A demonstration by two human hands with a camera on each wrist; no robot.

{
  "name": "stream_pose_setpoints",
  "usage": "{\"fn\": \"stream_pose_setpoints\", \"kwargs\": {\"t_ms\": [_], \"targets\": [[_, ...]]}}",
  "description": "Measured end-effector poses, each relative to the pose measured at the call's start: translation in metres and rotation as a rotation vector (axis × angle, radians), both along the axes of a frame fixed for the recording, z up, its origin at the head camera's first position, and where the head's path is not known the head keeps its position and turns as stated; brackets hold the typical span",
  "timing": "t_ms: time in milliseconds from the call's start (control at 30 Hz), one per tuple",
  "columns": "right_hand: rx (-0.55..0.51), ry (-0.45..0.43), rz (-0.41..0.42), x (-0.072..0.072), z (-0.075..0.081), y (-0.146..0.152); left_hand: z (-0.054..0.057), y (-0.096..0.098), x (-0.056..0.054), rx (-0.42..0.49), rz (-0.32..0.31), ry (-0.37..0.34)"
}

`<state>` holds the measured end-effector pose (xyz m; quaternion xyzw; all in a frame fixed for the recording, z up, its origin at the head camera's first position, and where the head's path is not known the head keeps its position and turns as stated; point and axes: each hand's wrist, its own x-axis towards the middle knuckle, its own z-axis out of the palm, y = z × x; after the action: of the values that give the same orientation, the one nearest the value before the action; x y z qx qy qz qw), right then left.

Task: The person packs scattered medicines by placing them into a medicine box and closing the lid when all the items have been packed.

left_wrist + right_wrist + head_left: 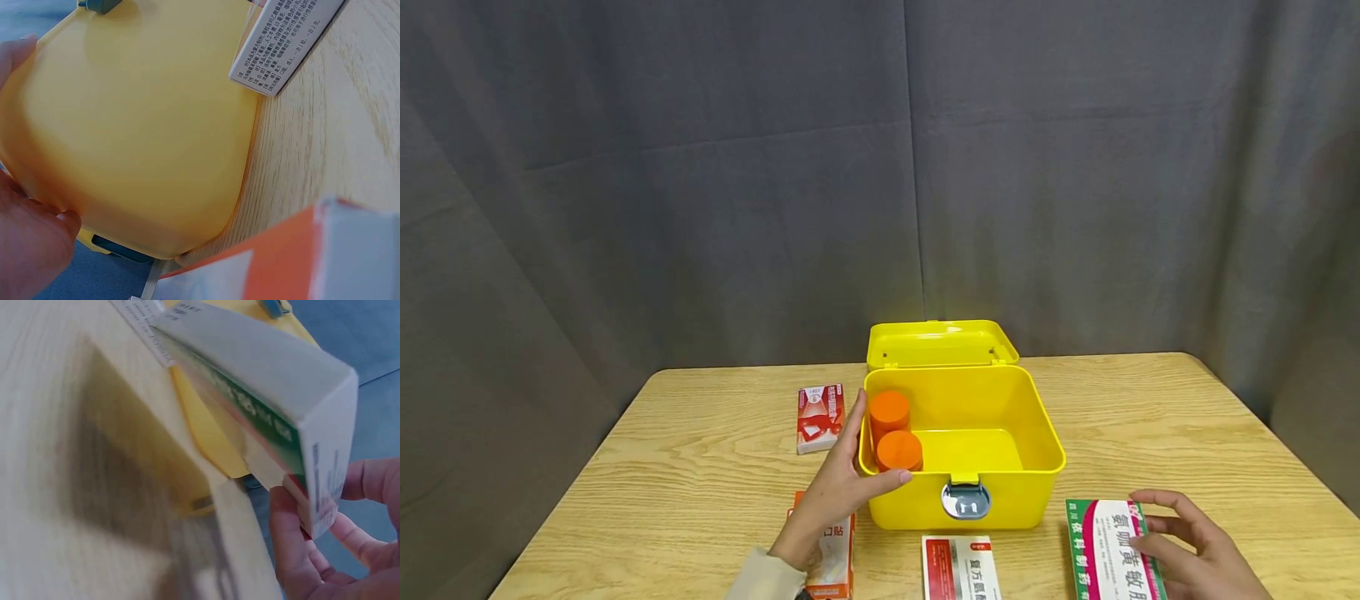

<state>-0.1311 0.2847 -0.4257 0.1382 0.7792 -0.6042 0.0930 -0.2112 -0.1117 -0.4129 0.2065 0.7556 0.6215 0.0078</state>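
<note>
A yellow medicine case (976, 503) stands with its lid (936, 342) tipped back. Inside it, at the left, are two orange-capped bottles (898, 451). My left hand (838, 487) holds the case by its front left corner, thumb along the front rim and fingers along the left wall; the left wrist view shows this hand (37, 244) against the yellow wall (144, 131). To the right of the case, my right hand (1195, 542) pinches a green, white and pink medicine box (1112, 542) between thumb and fingers. That box (269, 369) is raised and tilted in the right wrist view.
A red and white medicine box (820, 419) lies left of the case. An orange and white box (838, 554) sits partly behind my left forearm. Before the case lies another red and white box (960, 568). The wooden table (700, 467) ends at a grey curtain (737, 208).
</note>
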Motion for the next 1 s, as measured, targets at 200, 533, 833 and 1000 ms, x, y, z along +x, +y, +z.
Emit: {"fn": "stream_pose_setpoints", "kwargs": {"t_ms": [200, 533, 833, 1000], "targets": [[-0.002, 0.018, -0.007, 0.001, 0.013, 0.004, 0.000, 0.000, 0.000, 0.000, 0.003, -0.003], [-0.061, 0.027, -0.025, 0.003, 0.033, 0.008, 0.002, 0.000, 0.001, 0.007, -0.003, -0.005], [-0.100, 0.056, -0.022, 0.002, 0.040, 0.010, 0.001, 0.001, 0.000, 0.012, -0.006, -0.008], [-0.123, 0.098, -0.012, 0.002, 0.034, 0.014, 0.001, 0.000, 0.001, 0.011, -0.005, -0.007]]}}
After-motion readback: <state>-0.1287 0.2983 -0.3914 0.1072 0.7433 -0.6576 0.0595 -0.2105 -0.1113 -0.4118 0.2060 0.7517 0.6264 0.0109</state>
